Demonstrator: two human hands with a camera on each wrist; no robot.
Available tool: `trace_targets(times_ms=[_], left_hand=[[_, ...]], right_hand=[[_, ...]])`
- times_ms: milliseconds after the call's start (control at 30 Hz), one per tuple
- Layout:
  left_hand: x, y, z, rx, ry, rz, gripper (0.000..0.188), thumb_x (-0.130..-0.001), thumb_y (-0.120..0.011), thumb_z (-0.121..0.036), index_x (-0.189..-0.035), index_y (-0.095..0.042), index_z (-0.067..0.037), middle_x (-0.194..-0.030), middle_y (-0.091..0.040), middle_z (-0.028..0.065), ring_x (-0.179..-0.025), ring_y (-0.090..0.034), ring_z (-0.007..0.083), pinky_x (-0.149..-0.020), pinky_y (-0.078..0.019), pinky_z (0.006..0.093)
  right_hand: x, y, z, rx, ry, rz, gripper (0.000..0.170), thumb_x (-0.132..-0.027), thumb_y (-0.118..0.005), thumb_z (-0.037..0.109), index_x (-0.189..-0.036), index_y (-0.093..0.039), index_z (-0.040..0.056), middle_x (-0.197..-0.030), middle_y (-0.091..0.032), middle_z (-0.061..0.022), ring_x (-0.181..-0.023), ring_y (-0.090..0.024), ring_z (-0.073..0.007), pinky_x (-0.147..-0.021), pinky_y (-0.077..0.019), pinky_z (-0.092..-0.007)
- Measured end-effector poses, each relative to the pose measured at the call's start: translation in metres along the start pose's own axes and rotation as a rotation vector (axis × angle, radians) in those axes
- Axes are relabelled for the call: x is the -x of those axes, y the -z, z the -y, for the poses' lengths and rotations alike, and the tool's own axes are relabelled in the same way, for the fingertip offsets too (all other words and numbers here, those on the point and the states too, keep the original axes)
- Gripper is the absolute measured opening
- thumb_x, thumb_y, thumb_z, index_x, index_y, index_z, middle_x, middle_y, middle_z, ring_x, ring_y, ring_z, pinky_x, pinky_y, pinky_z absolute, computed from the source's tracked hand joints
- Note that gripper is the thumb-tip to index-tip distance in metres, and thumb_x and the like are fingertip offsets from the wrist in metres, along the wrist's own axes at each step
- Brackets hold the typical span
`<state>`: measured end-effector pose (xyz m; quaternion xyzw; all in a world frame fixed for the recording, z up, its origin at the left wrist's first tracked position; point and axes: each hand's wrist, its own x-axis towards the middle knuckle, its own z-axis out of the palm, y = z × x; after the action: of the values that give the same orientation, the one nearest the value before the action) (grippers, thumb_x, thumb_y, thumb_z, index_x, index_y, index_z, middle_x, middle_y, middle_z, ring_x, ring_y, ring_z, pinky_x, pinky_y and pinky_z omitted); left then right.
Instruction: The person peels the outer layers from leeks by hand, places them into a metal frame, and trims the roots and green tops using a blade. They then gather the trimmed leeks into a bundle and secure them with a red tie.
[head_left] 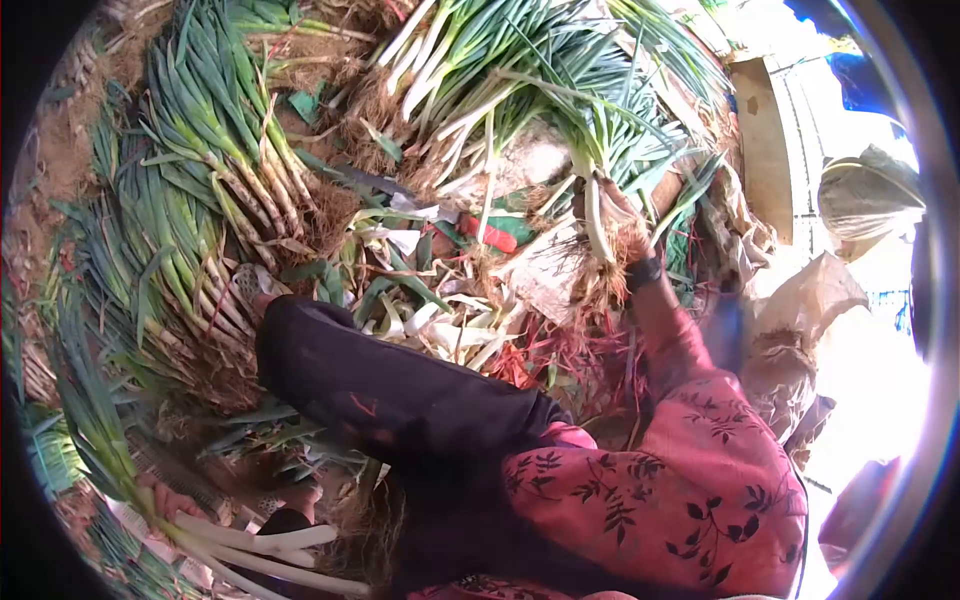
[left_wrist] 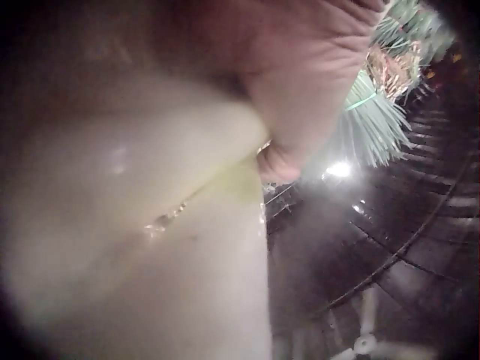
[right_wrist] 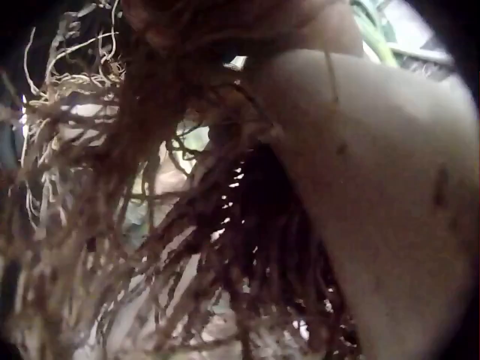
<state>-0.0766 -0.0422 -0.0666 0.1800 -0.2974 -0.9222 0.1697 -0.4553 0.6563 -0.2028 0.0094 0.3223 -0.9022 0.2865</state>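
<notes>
At the lower left of the head view, my left hand (head_left: 168,503) grips a few long green onions (head_left: 250,540), their white stalks pointing right and green leaves running up. The left wrist view shows the palm (left_wrist: 307,67) close against thick white stalks (left_wrist: 150,187). On the right of the heap, my right hand (head_left: 622,208) holds a green onion (head_left: 596,225) near its rooted end, leaves pointing up. In the right wrist view, brown stringy roots (right_wrist: 225,277) hang beside a pale stalk (right_wrist: 390,180), with part of the hand at the top edge.
Bundles of green onions (head_left: 215,110) lie along the left, and a big pile (head_left: 500,60) spreads at the top. Peeled scraps (head_left: 440,310) and red strips (head_left: 560,355) cover the ground between. A dark-trousered leg (head_left: 390,375) crosses the middle. Crumpled sacking (head_left: 815,300) is at right.
</notes>
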Motion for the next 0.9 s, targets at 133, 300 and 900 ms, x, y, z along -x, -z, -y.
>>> trace_targets(times_ms=[133,300,900], left_hand=[[-0.013,-0.010,0.009,0.077,0.088,0.137,0.027,-0.091,-0.052,-0.007,-0.115,-0.048,0.004,-0.086,-0.051,0.0078,-0.071,-0.052,0.0175,-0.063,-0.0467,0.0283],[-0.003,-0.068,0.035,0.361,0.057,0.228,0.033,-0.092,-0.052,-0.007,-0.120,-0.038,0.001,-0.083,-0.041,0.0023,-0.067,-0.043,0.0097,-0.057,-0.0408,0.0218],[-0.012,0.114,0.156,0.176,-0.186,-0.324,0.058,-0.078,-0.072,-0.031,-0.127,-0.051,-0.008,-0.115,-0.066,0.0108,-0.075,-0.060,0.0176,-0.068,-0.0518,0.0358]], right_hand=[[0.014,-0.008,-0.090,-0.215,-0.087,-0.075,0.035,-0.101,-0.047,0.029,-0.125,-0.054,0.0043,-0.101,-0.063,-0.0081,-0.088,-0.063,-0.0186,-0.075,-0.0556,-0.0308],[0.002,-0.106,-0.123,0.294,-0.239,-0.056,0.034,-0.098,-0.051,0.029,-0.121,-0.056,0.0051,-0.098,-0.063,-0.0073,-0.085,-0.063,-0.0182,-0.072,-0.0558,-0.0301],[-0.056,-0.415,-0.231,0.790,-0.378,0.278,0.033,-0.091,-0.064,0.032,-0.113,-0.061,0.0070,-0.093,-0.063,-0.0042,-0.077,-0.063,-0.0159,-0.064,-0.0559,-0.0267]])
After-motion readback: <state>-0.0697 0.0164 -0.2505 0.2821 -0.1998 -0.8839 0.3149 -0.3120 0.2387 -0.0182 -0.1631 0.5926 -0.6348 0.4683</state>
